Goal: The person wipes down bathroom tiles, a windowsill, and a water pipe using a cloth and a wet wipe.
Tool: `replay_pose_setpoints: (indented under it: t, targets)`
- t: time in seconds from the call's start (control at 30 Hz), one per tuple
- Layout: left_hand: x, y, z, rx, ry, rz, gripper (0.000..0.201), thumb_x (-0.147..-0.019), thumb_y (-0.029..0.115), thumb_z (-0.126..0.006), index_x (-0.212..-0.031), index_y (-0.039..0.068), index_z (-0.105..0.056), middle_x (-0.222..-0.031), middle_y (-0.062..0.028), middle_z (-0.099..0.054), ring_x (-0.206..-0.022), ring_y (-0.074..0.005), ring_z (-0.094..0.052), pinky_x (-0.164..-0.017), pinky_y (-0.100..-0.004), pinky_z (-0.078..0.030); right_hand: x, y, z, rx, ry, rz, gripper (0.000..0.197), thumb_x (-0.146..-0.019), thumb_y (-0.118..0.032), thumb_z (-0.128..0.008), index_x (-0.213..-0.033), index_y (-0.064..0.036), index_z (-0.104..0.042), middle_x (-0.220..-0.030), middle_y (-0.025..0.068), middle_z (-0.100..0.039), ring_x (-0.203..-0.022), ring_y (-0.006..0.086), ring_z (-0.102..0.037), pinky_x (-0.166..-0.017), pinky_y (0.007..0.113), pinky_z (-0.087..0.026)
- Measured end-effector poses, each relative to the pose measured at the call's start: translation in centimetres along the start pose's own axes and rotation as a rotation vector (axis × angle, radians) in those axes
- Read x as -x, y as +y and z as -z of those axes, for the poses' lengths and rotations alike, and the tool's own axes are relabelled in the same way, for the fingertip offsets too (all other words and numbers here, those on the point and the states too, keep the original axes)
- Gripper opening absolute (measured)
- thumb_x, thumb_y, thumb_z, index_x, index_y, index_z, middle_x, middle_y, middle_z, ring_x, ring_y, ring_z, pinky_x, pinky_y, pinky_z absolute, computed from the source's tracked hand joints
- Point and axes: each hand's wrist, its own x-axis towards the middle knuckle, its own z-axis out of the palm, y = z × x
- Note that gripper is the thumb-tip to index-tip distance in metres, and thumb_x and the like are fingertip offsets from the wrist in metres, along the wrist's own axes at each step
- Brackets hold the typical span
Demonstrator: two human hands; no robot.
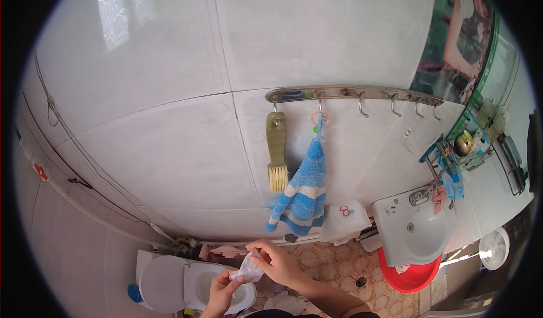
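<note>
A thin, white, crumpled sheet (248, 267) is stretched between my two hands; whether it is tissue or thin plastic, I cannot tell. My left hand (222, 291) pinches its lower left end between thumb and fingers. At the upper right end, my right hand (276, 262) grips it with bent fingers, which partly cover it. Both hands are above the white toilet bowl (247, 300), whose raised lid (162, 283) lies to the left. Behind my hands, a pink plastic object (215, 252) stands by the wall.
A hook rail (334, 93) on the tiled wall carries a green brush (276, 143) and a blue-and-white striped towel (305, 189). To the right are a washbasin (390, 236), a red basin (416, 281) beneath it and a cluttered shelf (447, 162). The floor (325, 267) has brown patterned tiles.
</note>
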Motion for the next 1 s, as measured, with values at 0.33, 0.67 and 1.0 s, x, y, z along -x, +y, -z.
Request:
replay_pose_setpoints:
  t: [0.33, 0.67, 1.0]
  targets:
    - [2.7, 2.4, 2.8, -0.004, 0.224, -0.217, 0.014, -0.097, 0.009, -0.053, -0.109, 0.002, -0.052, -0.092, -0.0016, -0.061, -0.084, -0.0065, -0.057, -0.071, -0.0227, -0.048, 0.4, 0.4, -9.3, -0.178, -0.234, 0.273, 0.059, -0.081, -0.002, -0.070, -0.135, -0.0014, -0.047, -0.136, 0.0175, -0.049, -0.123, 0.0277, -0.051, -0.100, 0.035, -0.041]
    - [6.9, 4.3, 9.7, -0.555, 0.320, -0.289, 0.025, -0.092, 0.017, -0.062, -0.107, -0.003, -0.060, -0.091, -0.0124, -0.065, -0.074, -0.0167, -0.061, -0.061, -0.0297, -0.051, 2.3, 2.4, -17.9, -0.344, -0.095, -0.054, 0.041, -0.088, 0.003, -0.059, -0.128, 0.0006, -0.045, -0.117, 0.0130, -0.057, -0.105, 0.0176, -0.057, -0.091, 0.028, -0.044]
    - [11.1, 11.4, 27.5, -0.956, 0.594, -0.696, 0.018, -0.086, 0.016, -0.063, -0.102, 0.007, -0.063, -0.094, -0.0112, -0.066, -0.084, -0.0319, -0.063, -0.069, -0.0401, -0.052, 1.1, 6.8, -29.3, -0.607, -0.176, -0.377, 0.024, -0.094, -0.007, -0.054, -0.116, 0.0020, -0.058, -0.105, 0.0081, -0.065, -0.099, 0.0146, -0.059, -0.089, 0.029, -0.045]
